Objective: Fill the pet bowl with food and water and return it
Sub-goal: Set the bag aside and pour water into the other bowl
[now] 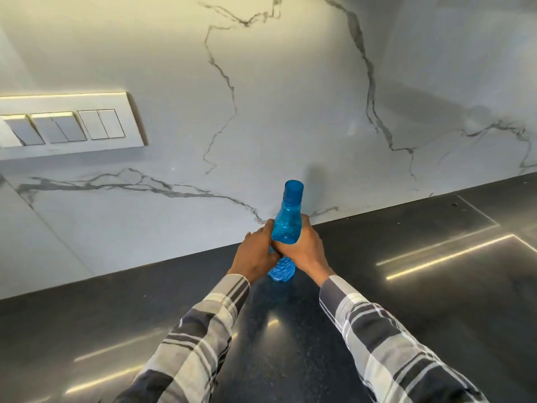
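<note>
A blue translucent plastic bottle with a blue cap stands upright on the dark countertop, close to the marble wall. My left hand grips its middle from the left. My right hand wraps round the same part from the right, fingers curled behind the bottle. The bottle's base shows below my hands and rests on the counter. No pet bowl is in view.
A white marble backsplash with grey veins rises right behind the bottle. A white switch panel is mounted on the wall at the left. A seam or inset panel runs across the counter at the right.
</note>
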